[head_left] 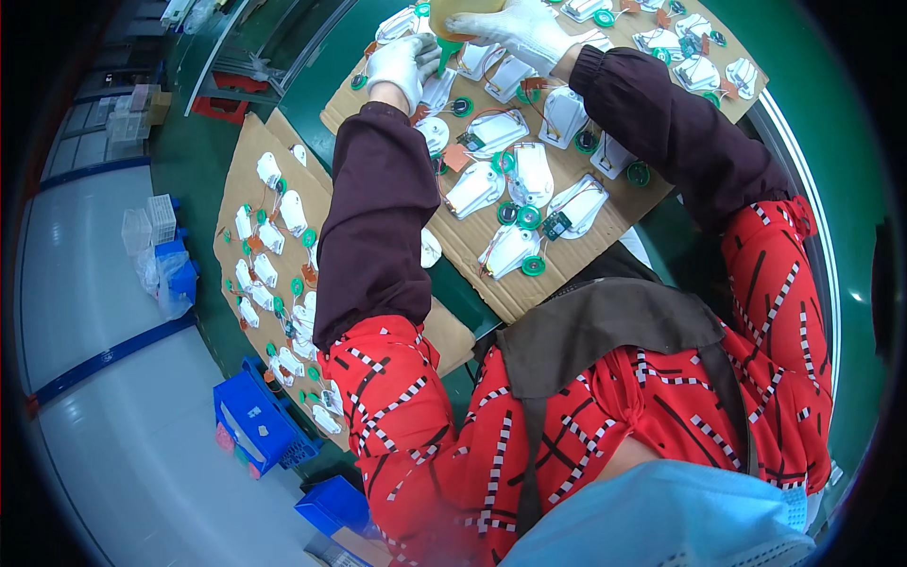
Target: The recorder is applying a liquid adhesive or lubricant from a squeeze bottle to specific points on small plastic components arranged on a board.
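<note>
Person in white gloves working with a yellow bottle over a cardboard sheet of small white parts

The left hand (404,64) curls closed around the green nozzle (448,47) of a yellow bottle (460,8) at the top edge of view; the right hand (520,30) lies spread across the bottle's body, steadying it. Below them a cardboard sheet (491,288) on the green worktop (316,90) carries many white plastic shells (475,187) wired to green round discs (529,217); which ones are finished cannot be told. A second cardboard sheet (248,151) to the left is equally full. Judging by this, much remains. Room is tight: parts crowd both sheets to their edges, with blue bins (248,416) on the floor below
</note>
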Action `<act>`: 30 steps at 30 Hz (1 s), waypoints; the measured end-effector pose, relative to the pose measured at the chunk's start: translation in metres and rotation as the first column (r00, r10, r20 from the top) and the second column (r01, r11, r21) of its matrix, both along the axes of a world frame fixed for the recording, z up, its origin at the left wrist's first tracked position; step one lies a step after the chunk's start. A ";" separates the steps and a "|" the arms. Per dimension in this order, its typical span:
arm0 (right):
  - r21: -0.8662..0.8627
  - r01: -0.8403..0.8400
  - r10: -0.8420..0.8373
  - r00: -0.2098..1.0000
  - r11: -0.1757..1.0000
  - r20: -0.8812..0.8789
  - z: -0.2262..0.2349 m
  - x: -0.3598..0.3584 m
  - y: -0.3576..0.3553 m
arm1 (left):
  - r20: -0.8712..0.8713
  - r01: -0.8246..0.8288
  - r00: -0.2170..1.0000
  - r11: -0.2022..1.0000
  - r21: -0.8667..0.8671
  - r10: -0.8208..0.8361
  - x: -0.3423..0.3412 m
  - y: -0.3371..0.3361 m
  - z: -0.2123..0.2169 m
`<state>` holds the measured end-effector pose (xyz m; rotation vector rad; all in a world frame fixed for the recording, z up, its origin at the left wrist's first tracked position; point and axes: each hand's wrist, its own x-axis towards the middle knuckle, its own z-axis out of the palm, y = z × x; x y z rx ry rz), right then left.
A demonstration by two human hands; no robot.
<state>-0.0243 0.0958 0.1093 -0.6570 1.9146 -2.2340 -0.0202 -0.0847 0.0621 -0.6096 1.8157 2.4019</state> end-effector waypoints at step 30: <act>-0.617 -0.009 0.369 0.809 0.787 0.458 0.001 -0.059 0.031 | 0.226 0.242 0.964 0.110 -0.964 -0.137 0.023 -0.054 0.009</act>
